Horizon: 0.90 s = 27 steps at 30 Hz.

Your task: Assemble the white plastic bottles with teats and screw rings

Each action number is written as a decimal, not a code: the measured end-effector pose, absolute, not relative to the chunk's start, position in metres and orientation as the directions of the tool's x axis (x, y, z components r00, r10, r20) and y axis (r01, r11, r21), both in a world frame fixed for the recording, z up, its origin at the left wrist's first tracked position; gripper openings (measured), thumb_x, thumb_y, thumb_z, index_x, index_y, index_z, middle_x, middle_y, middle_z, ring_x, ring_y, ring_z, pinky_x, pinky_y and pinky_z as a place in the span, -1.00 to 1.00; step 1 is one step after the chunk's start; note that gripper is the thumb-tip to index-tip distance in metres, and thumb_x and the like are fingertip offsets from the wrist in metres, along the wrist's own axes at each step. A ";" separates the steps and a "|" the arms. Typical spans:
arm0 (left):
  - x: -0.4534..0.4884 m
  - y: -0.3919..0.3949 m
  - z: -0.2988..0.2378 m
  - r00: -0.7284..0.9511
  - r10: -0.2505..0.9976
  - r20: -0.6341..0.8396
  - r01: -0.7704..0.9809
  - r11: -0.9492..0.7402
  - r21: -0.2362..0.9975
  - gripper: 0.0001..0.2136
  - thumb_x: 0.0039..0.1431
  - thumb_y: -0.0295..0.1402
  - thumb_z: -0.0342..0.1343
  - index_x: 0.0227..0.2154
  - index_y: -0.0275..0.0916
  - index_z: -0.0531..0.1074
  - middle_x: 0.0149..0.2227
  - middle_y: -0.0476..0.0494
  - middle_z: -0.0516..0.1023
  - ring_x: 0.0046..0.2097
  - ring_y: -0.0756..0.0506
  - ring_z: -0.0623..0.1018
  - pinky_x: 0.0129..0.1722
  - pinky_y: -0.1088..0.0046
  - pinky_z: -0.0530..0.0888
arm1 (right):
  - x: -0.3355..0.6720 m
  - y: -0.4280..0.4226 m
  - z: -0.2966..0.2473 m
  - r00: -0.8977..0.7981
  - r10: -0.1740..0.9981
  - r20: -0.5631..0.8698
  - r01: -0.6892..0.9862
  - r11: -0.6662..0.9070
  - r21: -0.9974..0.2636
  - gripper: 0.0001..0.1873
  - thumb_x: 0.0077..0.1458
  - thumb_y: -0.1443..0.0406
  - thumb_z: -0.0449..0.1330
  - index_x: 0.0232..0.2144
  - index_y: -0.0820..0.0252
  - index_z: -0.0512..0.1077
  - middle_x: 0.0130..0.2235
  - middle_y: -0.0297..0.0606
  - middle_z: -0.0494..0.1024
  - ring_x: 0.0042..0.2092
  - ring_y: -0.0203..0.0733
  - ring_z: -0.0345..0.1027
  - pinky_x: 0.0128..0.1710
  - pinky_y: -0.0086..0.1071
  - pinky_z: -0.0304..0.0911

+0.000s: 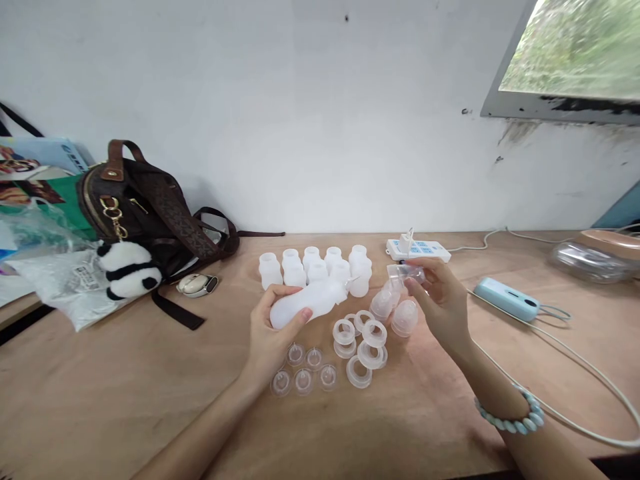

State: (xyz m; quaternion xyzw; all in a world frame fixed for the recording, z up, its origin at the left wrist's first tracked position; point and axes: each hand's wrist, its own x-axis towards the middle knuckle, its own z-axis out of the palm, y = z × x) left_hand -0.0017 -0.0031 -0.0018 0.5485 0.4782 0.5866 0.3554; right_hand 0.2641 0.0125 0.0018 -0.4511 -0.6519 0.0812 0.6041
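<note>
A wooden table (210, 400) against a white wall, seen from above by a person whose two hands are at work. Behind the hands stand pale, cloudy plastic bottles (270, 272): five tops show in the back row, with at least two more bottles in front; overlap prevents an exact count. Nearer the person are five clearly visible clear teats (303, 382) and, to their right, a loose cluster of at least seven translucent rings (359, 372), some overlapping. Beside the rings stand at least two clear domed caps (405, 317).

The left hand (273, 327) is closed around one more bottle (310, 301), its thumb across the near side. This bottle is tipped almost flat above the table, its narrower end pointing right. The right hand (434, 293) is partly curled, pinching a clear plastic piece (406, 273) between thumb and fingers, above the caps; its exact shape is hard to tell. One beaded bracelet (515, 420) circles the right wrist.

One white power strip (423, 251) lies behind the right hand, and one backpack (145, 200) sits at left.
</note>
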 end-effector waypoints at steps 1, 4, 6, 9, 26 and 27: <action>-0.001 -0.003 -0.002 -0.126 0.944 0.305 0.109 -0.292 0.950 -0.71 -0.10 -0.22 0.27 -0.32 -0.24 0.43 -0.34 0.03 0.49 -0.34 0.06 0.42 -0.38 0.64 0.34 | 0.262 0.011 0.003 0.119 0.712 0.692 0.377 0.612 -0.695 -0.75 0.18 0.21 0.20 -0.09 0.10 0.42 -0.17 -0.23 0.43 -0.21 -0.23 0.36 -0.33 -0.36 0.36; 0.000 -0.005 -0.003 -0.065 0.946 0.317 0.115 -0.308 0.944 -0.71 -0.12 -0.23 0.29 -0.32 -0.25 0.44 -0.30 0.00 0.52 -0.31 0.05 0.46 -0.35 0.64 0.37 | 0.253 0.006 0.000 -0.008 0.728 0.686 0.203 0.673 -0.711 -0.72 0.17 0.27 0.23 -0.05 0.06 0.42 -0.06 -0.21 0.47 -0.06 -0.19 0.41 -0.21 -0.36 0.42; 0.002 -0.008 -0.003 -0.019 0.946 0.324 0.108 -0.320 0.941 -0.70 -0.14 -0.24 0.30 -0.32 -0.25 0.45 -0.27 -0.03 0.54 -0.28 0.03 0.48 -0.34 0.63 0.39 | 0.247 0.002 -0.005 -0.109 0.709 0.697 0.196 0.703 -0.684 -0.69 0.17 0.31 0.24 -0.02 0.04 0.42 -0.01 -0.22 0.49 0.01 -0.19 0.40 -0.10 -0.34 0.41; 0.005 -0.011 -0.003 0.042 0.940 0.337 0.086 -0.340 0.937 -0.69 -0.16 -0.24 0.32 -0.34 -0.27 0.44 -0.28 -0.05 0.55 -0.29 0.02 0.50 -0.34 0.62 0.41 | 0.241 -0.004 -0.009 -0.251 0.690 0.679 0.205 0.724 -0.659 -0.67 0.20 0.34 0.21 0.02 0.00 0.37 0.01 -0.23 0.50 0.02 -0.22 0.41 -0.07 -0.36 0.40; 0.009 -0.015 -0.017 0.195 0.874 0.445 0.131 -0.472 0.872 -0.72 -0.07 -0.27 0.32 -0.33 -0.24 0.41 -0.27 -0.05 0.55 -0.25 0.03 0.53 -0.27 0.60 0.44 | 0.221 -0.016 -0.015 -0.285 0.731 0.620 0.275 0.682 -0.678 -0.66 0.00 0.25 0.36 -0.13 0.08 0.44 -0.17 -0.24 0.53 -0.13 -0.15 0.42 -0.17 -0.30 0.38; 0.009 -0.015 -0.016 0.198 0.872 0.448 0.131 -0.476 0.870 -0.72 -0.07 -0.27 0.32 -0.33 -0.24 0.40 -0.27 -0.05 0.55 -0.25 0.02 0.53 -0.26 0.59 0.44 | 0.220 -0.017 -0.014 -0.286 0.729 0.622 0.258 0.683 -0.683 -0.68 0.00 0.26 0.36 -0.15 0.10 0.44 -0.18 -0.23 0.51 -0.13 -0.16 0.41 -0.18 -0.31 0.38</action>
